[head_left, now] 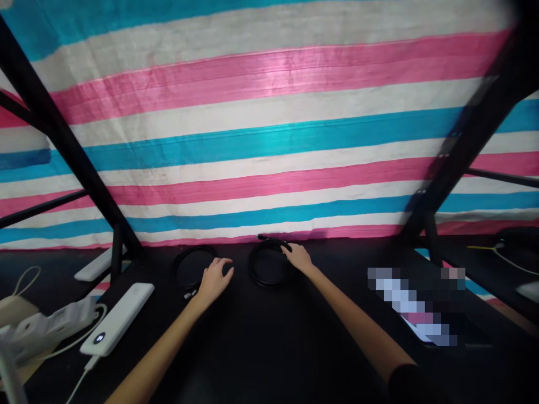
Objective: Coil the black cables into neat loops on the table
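Note:
Two black coiled cables lie side by side on the black tabletop. My right hand [298, 258] is at the right rim of the right-hand coil [257, 275], its fingers closed on the cable; the fingertips are partly hidden. A dark plug end [264, 237] sticks out at the top of that coil. My left hand [215, 280] hovers at the right side of the left-hand coil [179, 259], with thumb and fingers apart and nothing between them. Beside its wrist are the grey metal connectors [189, 294] of the left coil.
At the left, a white power bank [120, 320] with a small display has a white cable plugged in. A white power strip [54, 325] stands farther left. A blurred-out phone-like device [415, 311] lies right. Black frame posts [76, 151] flank a striped sheet [269, 134] behind.

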A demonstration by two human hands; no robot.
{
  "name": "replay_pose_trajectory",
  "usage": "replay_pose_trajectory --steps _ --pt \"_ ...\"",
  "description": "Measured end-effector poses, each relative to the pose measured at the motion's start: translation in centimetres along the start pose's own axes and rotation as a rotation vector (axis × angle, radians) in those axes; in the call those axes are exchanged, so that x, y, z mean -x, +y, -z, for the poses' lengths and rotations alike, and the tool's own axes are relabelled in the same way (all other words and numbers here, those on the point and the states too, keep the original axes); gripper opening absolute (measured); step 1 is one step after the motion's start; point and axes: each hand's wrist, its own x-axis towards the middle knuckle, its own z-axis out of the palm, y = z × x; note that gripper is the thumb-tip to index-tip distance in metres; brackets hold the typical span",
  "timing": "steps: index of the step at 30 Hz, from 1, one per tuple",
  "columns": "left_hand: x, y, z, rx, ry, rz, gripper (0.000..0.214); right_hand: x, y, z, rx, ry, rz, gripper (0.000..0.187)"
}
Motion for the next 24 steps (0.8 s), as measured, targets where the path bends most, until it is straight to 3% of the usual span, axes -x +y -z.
replay_pose_trajectory --steps 9,14,19,22,24 --pt "1.1 1.1 -0.2 -0.275 0.016 -0.072 0.030 -0.7 -0.8 -0.3 0.142 0.184 0.140 0.033" --pt "1.1 -1.4 0.9 -0.426 0.106 0.054 0.043 1.1 -0.6 2.1 0.211 0.305 0.192 0.038" --pt "1.4 -4.2 1.0 -0.465 0.078 0.129 0.034 4.5 -1.7 1.7 0.263 0.169 0.404 0.037" --pt "1.6 -4.0 0.7 -0.442 0.085 0.128 0.038 6.1 -2.7 0.2 0.285 0.058 0.511 0.036" --pt "1.7 -3.0 0.2 -0.402 0.076 0.084 0.041 6.2 -2.9 -0.6 0.297 0.054 0.491 0.037"
